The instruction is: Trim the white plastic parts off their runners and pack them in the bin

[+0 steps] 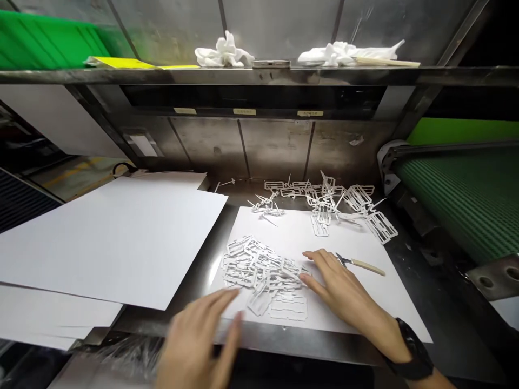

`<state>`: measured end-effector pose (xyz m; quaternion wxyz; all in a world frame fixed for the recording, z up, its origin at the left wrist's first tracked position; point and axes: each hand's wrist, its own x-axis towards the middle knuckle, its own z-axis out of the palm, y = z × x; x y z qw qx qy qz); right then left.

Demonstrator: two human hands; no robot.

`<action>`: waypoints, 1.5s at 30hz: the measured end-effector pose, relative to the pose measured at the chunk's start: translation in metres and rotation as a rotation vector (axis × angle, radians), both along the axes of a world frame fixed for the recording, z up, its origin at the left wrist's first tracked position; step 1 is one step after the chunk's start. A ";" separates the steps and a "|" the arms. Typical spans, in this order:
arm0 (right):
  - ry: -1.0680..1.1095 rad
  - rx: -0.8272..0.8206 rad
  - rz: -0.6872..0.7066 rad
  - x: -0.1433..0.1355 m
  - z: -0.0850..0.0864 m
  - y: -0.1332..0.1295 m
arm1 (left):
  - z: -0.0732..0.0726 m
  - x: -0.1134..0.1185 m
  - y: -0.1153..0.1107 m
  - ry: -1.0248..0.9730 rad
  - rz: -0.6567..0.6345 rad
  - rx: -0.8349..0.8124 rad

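Observation:
A pile of thin white slotted plastic pieces (263, 267) lies on a white sheet (348, 310). Beside the pile's right edge, my right hand (336, 281) hovers low or rests with its fingers apart, holding nothing. Pliers with cream handles (367, 266) lie just beyond it, on the right. My left hand (203, 340), blurred, is at the front edge, to the lower left of the pile, its thumb and fingers spread and nothing between them. More white frames (324, 210) are heaped at the sheet's far edge, and small pointed white bits (267, 208) lie to their left.
Large white sheets (121, 232) are stacked on the left. A green ribbed conveyor (466, 189) runs along the right. Across the back, a metal shelf (227, 77) carries white cloths (225, 54), a phone-like object (271, 64), a yellow packet (121, 63) and a green bin (48, 43).

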<state>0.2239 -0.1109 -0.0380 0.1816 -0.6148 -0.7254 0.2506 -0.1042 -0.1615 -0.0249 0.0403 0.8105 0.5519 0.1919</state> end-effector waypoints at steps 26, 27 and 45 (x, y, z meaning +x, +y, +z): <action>0.426 -0.185 0.063 0.011 -0.019 0.036 | -0.006 0.081 0.091 -0.301 -0.134 -0.269; 0.410 -0.179 0.068 0.005 -0.018 0.036 | -0.008 0.079 0.094 -0.280 -0.139 -0.248; -0.037 0.348 -0.104 0.059 0.047 -0.055 | 0.050 0.243 0.234 0.043 -0.505 0.186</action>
